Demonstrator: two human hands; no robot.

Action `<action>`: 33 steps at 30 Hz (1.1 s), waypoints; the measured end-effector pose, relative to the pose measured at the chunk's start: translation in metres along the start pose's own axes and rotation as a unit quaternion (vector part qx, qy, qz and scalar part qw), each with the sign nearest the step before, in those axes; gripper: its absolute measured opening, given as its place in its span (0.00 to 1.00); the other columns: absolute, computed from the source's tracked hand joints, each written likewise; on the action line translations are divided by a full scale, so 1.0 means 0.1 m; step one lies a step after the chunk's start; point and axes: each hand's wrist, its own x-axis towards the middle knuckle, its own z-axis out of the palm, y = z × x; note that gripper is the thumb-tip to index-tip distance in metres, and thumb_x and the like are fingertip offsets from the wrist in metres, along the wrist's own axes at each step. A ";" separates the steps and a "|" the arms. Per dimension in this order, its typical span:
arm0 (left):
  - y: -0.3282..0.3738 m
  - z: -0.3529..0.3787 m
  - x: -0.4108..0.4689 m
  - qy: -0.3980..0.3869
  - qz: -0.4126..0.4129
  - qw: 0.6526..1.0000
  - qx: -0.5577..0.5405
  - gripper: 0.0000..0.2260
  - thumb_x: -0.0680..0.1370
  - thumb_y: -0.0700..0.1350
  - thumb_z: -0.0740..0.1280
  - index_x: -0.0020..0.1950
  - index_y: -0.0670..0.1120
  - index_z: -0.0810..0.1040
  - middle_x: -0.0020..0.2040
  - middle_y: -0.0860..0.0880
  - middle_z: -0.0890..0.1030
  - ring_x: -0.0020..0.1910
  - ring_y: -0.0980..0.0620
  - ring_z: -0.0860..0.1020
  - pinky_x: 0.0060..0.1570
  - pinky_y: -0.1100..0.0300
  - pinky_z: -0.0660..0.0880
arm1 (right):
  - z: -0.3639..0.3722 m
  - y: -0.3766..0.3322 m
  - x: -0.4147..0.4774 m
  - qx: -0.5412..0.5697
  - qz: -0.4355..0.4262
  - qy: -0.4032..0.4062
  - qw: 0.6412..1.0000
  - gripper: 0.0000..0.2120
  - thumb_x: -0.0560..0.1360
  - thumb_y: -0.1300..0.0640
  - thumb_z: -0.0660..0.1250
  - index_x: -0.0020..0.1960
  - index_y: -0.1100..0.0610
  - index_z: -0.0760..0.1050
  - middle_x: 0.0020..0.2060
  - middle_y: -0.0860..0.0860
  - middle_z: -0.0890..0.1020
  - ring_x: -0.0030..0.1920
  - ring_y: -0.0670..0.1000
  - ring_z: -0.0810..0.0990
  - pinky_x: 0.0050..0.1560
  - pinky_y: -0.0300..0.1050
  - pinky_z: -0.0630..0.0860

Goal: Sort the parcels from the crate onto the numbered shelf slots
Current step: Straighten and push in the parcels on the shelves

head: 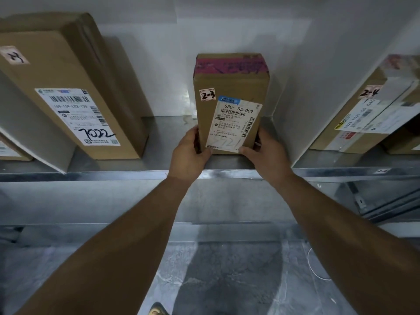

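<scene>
Holding parcel (230, 87) marked 2-3 upright on shelf (113, 175), near front edge. Left hand (189, 155) and right hand (267, 155) clamp lower side faces, fingers (193, 135) curled round bottom corners. Likely stiff cardboard, light enough; tall, could tip; label (234, 123) slick, so grip bare card low.

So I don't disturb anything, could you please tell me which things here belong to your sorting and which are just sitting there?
In hand: parcel marked 2-3, held by left hand and right hand; metal shelf under it.
Just sitting: parcel scrawled 7022; parcel marked 2-4; white divider.
</scene>
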 end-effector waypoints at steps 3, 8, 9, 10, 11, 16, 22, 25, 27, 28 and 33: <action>0.00 0.01 -0.02 -0.008 -0.002 1.000 -0.016 0.24 0.76 0.41 0.70 0.71 0.51 0.67 0.64 0.51 0.77 0.62 0.51 0.76 0.64 0.52 0.73 | -0.01 0.01 0.00 -0.006 -0.006 -0.001 1.000 0.25 0.73 0.63 0.71 0.68 0.55 0.69 0.63 0.51 0.78 0.63 0.51 0.76 0.61 0.41 0.72; 0.00 0.01 -0.06 -0.022 0.001 1.000 -0.022 0.25 0.77 0.39 0.68 0.72 0.50 0.66 0.66 0.51 0.76 0.64 0.50 0.75 0.65 0.51 0.72 | -0.02 0.05 -0.06 -0.002 -0.008 0.009 1.000 0.27 0.72 0.64 0.72 0.68 0.56 0.69 0.62 0.52 0.78 0.62 0.51 0.76 0.63 0.47 0.74; -0.01 0.01 -0.07 -0.023 0.003 0.999 -0.022 0.25 0.77 0.39 0.68 0.72 0.50 0.66 0.66 0.51 0.76 0.64 0.50 0.75 0.65 0.51 0.72 | -0.02 0.06 -0.08 -0.004 -0.007 0.012 1.000 0.27 0.72 0.64 0.72 0.69 0.56 0.69 0.62 0.52 0.78 0.62 0.51 0.76 0.63 0.47 0.75; -0.01 0.01 -0.07 -0.026 0.005 0.999 -0.023 0.25 0.77 0.39 0.68 0.72 0.50 0.66 0.66 0.51 0.76 0.65 0.50 0.75 0.65 0.51 0.72 | -0.02 0.07 -0.09 -0.007 -0.006 0.016 1.000 0.27 0.72 0.64 0.72 0.69 0.56 0.69 0.62 0.52 0.78 0.62 0.52 0.76 0.63 0.48 0.75; -0.03 0.00 -0.07 -0.029 0.008 0.999 -0.022 0.25 0.77 0.39 0.68 0.72 0.50 0.66 0.67 0.51 0.76 0.65 0.50 0.75 0.65 0.50 0.72 | -0.01 0.07 -0.10 -0.006 -0.004 0.019 1.000 0.28 0.72 0.64 0.72 0.69 0.56 0.68 0.62 0.52 0.78 0.63 0.52 0.76 0.63 0.49 0.75; -0.08 0.00 -0.04 -0.039 0.022 0.999 -0.005 0.24 0.77 0.40 0.69 0.71 0.50 0.66 0.66 0.51 0.76 0.64 0.50 0.75 0.65 0.51 0.73 | 0.00 0.01 -0.13 -0.034 0.005 0.023 0.999 0.26 0.72 0.64 0.71 0.68 0.57 0.68 0.63 0.51 0.78 0.62 0.52 0.77 0.60 0.42 0.73; -0.18 -0.07 0.03 -0.054 -0.002 0.998 -0.021 0.36 0.73 0.43 0.72 0.76 0.50 0.58 0.70 0.49 0.72 0.67 0.50 0.73 0.66 0.48 0.71 | -0.01 -0.11 -0.23 -0.062 0.022 0.019 0.998 0.29 0.71 0.63 0.71 0.68 0.52 0.65 0.62 0.52 0.78 0.62 0.53 0.77 0.61 0.46 0.75; -0.19 -0.16 -0.03 -0.066 -0.025 0.997 -0.042 0.39 0.73 0.43 0.73 0.78 0.51 0.55 0.73 0.48 0.68 0.70 0.49 0.69 0.69 0.49 0.68 | -0.04 -0.11 -0.39 -0.094 0.042 0.017 0.995 0.36 0.70 0.57 0.71 0.71 0.45 0.55 0.63 0.55 0.76 0.60 0.57 0.77 0.59 0.56 0.77; -0.19 -0.21 -0.12 -0.060 -0.018 0.997 -0.044 0.38 0.73 0.43 0.73 0.77 0.49 0.57 0.73 0.47 0.67 0.70 0.48 0.69 0.69 0.53 0.67 | -0.07 -0.13 -0.53 -0.139 0.072 0.015 0.988 0.40 0.72 0.53 0.71 0.75 0.47 0.51 0.66 0.56 0.72 0.61 0.57 0.76 0.60 0.56 0.77; -0.19 -0.23 -0.18 -0.054 -0.008 0.998 -0.031 0.36 0.73 0.44 0.73 0.77 0.48 0.58 0.73 0.47 0.67 0.68 0.49 0.70 0.67 0.55 0.68 | -0.10 -0.17 -0.60 -0.158 0.075 0.016 0.984 0.40 0.74 0.53 0.71 0.77 0.49 0.50 0.68 0.56 0.70 0.62 0.56 0.76 0.61 0.55 0.75; -0.06 -0.28 -0.57 -0.038 0.072 0.996 0.026 0.25 0.76 0.46 0.70 0.71 0.46 0.68 0.68 0.47 0.72 0.60 0.51 0.74 0.61 0.53 0.73 | -0.25 -0.30 -0.90 -0.198 0.034 0.031 0.979 0.34 0.76 0.54 0.69 0.77 0.52 0.56 0.66 0.55 0.71 0.63 0.55 0.74 0.60 0.47 0.74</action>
